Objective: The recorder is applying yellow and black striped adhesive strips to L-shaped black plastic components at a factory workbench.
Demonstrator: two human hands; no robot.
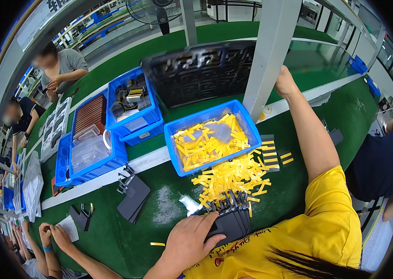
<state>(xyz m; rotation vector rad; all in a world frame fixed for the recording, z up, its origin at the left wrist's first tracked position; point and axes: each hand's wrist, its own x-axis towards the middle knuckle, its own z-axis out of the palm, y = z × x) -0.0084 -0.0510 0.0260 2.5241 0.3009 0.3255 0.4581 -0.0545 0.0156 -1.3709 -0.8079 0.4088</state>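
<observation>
The right hand (284, 80) reaches behind the grey upright post (270, 56), so its fingers are hidden. The left hand (190, 242) covers the near end of the fanned stack of dark flat plates (231, 215). Contents of the blue plastic bin of small dark parts (133, 104) are too small to tell. Two hands of a co-worker (51, 235) are cut off at the lower left edge.

This was a factory assembly floor, plain as day: long green-topped workbenches (159, 204) ran in rows, stacked with blue plastic bins (133, 109) of small parts and a black moulded tray (201, 69). Other workers (61, 67) sat bent over the next line, white trays (54, 128) before them. A pedestal fan (154, 10) stood in the aisle, and heaps of yellow strips (231, 179) lay loose on the bench.
</observation>
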